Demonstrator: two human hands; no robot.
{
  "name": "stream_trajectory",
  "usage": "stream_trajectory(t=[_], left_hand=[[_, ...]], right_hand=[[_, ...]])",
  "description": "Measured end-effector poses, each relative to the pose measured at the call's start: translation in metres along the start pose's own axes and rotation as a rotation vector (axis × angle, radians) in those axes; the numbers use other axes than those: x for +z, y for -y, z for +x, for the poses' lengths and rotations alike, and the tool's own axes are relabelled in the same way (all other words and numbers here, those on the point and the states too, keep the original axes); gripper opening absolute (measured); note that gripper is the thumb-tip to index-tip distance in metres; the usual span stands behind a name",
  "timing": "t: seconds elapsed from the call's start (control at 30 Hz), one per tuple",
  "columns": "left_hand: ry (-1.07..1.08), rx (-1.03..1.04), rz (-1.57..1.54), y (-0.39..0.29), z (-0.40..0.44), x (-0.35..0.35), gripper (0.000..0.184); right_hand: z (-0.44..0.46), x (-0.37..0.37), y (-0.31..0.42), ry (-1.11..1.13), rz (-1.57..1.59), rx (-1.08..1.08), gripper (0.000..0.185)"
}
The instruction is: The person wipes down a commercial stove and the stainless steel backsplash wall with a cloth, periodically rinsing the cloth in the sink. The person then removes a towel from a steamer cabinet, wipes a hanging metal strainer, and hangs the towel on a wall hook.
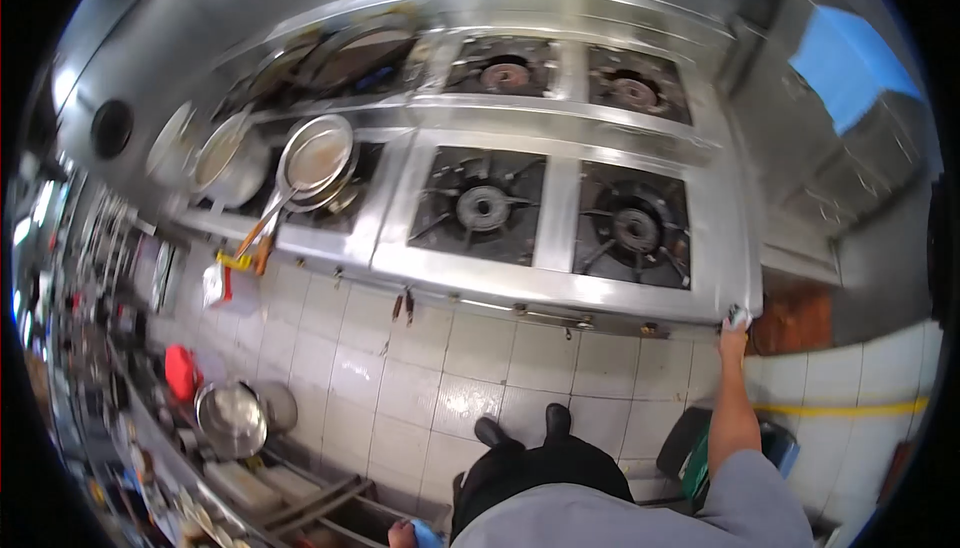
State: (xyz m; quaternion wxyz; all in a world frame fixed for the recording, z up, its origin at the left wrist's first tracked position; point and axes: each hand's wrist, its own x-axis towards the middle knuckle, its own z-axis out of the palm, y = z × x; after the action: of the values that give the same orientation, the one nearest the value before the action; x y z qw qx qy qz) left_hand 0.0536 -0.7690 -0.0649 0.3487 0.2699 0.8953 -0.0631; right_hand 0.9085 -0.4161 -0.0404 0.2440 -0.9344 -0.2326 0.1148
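Observation:
At the front right corner of the steel stove (pixel 728 248), my right hand (pixel 737 322) is closed round a small pale thing, perhaps a cloth, against the stove's edge. My arm stretches forward to it. Low in the view, near my left side, my left hand (pixel 402 534) is partly cut off by the frame edge. Its fingers are closed beside a blue cloth (pixel 428 536) that they seem to hold. Burners with black grates (pixel 484 208) lie left of my right hand, and another front burner (pixel 636 232) is nearest to it.
Pans with strained contents (pixel 318 156) and pots (pixel 232 163) stand on the stove's left part. A steel pot (pixel 232 420) is at the lower left by a rack. A bin (pixel 690 453) stands right of my legs. A blue cloth (pixel 850 58) hangs at the upper right.

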Motion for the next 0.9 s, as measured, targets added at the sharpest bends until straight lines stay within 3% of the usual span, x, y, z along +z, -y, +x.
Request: stream_trajectory(t=[0.07, 0.17, 0.33, 0.4, 0.47, 0.53, 0.6, 0.67, 0.73, 0.77, 0.8, 0.83, 0.9], left_hand=[[0.007, 0.006, -0.328, 0.008, 0.002, 0.005, 0.030], [-0.024, 0.038, -0.455, -0.008, 0.010, -0.002, 0.029], [0.010, 0.108, -0.492, 0.000, 0.087, -0.028, 0.027], [-0.036, 0.154, -0.434, 0.009, 0.127, -0.043, 0.029], [-0.029, 0.143, -0.491, 0.016, 0.162, -0.067, 0.030], [-0.031, 0.137, -0.537, 0.016, 0.192, -0.102, 0.031], [-0.024, 0.100, -0.686, 0.011, 0.207, -0.137, 0.032], [-0.009, 0.153, -0.618, 0.012, 0.223, -0.168, 0.031], [0.051, 0.125, -0.750, 0.010, 0.239, -0.187, 0.030], [0.006, 0.199, -0.604, 0.006, 0.243, -0.201, 0.028], [0.058, 0.084, -0.703, 0.024, 0.270, -0.198, 0.029], [0.068, 0.187, -0.641, 0.037, 0.292, -0.200, 0.027], [0.096, 0.326, -0.513, 0.039, 0.315, -0.209, 0.028]], right_hand=[[-0.018, 0.048, 0.015, -0.074, -0.051, -0.081, 0.062], [-0.080, 0.098, 0.068, -0.184, -0.129, -0.109, 0.064], [-0.250, 0.159, 0.210, 0.044, 0.068, -0.244, 0.062], [-0.301, 0.202, 0.257, 0.017, 0.058, -0.252, 0.061], [-0.355, 0.228, 0.306, 0.068, 0.161, -0.333, 0.073], [-0.403, 0.250, 0.354, 0.147, 0.143, -0.242, 0.080], [-0.446, 0.290, 0.385, 0.118, 0.180, -0.347, 0.081], [-0.485, 0.321, 0.418, 0.242, 0.229, -0.505, 0.079], [-0.526, 0.347, 0.464, 0.389, 0.200, -0.454, 0.076], [-0.541, 0.342, 0.493, 0.587, 0.155, -0.409, 0.070], [-0.558, 0.346, 0.510, 0.574, 0.215, -0.503, 0.068], [-0.564, 0.353, 0.529, 0.646, 0.172, -0.536, 0.066], [-0.565, 0.374, 0.541, 0.558, 0.130, -0.811, 0.066]])
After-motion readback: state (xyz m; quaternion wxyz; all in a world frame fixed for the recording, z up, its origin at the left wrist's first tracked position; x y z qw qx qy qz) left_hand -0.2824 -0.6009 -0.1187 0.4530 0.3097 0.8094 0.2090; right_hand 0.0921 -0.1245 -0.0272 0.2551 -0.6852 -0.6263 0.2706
